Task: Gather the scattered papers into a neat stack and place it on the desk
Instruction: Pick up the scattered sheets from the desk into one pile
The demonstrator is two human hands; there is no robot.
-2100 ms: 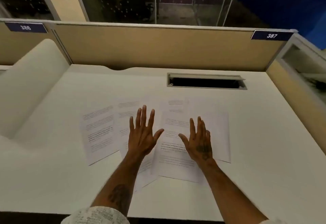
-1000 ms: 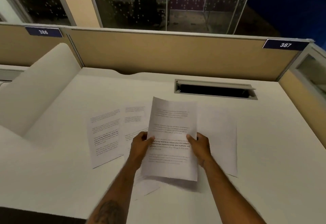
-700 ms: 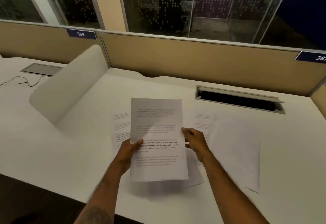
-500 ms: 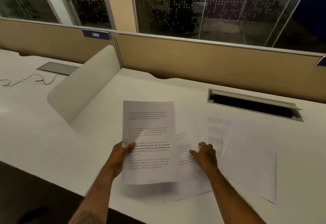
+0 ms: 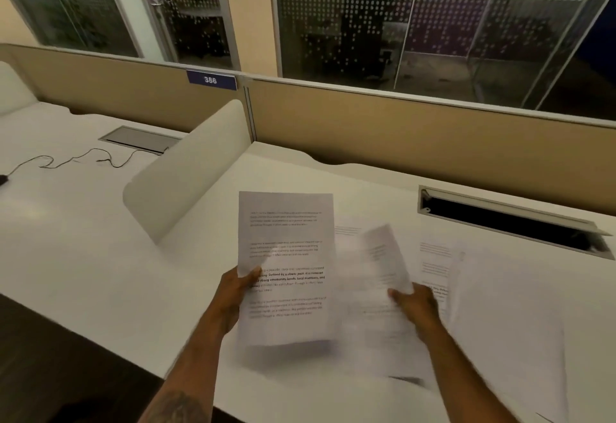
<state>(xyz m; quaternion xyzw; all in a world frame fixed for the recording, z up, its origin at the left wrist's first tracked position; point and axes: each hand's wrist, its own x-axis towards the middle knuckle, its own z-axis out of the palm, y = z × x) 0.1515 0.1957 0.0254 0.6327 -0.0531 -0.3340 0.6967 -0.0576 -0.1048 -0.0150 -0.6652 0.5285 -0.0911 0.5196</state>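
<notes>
My left hand (image 5: pixel 235 296) grips a printed sheet (image 5: pixel 286 246) by its left edge and holds it tilted up above the white desk (image 5: pixel 100 256). My right hand (image 5: pixel 416 309) holds a second sheet (image 5: pixel 383 266), blurred by motion, lifted just right of the first. More papers (image 5: pixel 500 306) lie flat on the desk to the right, partly overlapping each other; some text lines show on them.
A white curved divider (image 5: pixel 186 169) stands to the left of the papers. An open cable slot (image 5: pixel 510 222) sits at the back right. A tan partition (image 5: pixel 400 132) runs along the back. On the neighbouring desk lies a thin cable (image 5: pixel 76 159). The desk's front edge is near my forearms.
My right hand let go of the first sheet, reached onto the desk and lifted a second sheet. The left hand kept the first sheet raised. The view swung to the left.
</notes>
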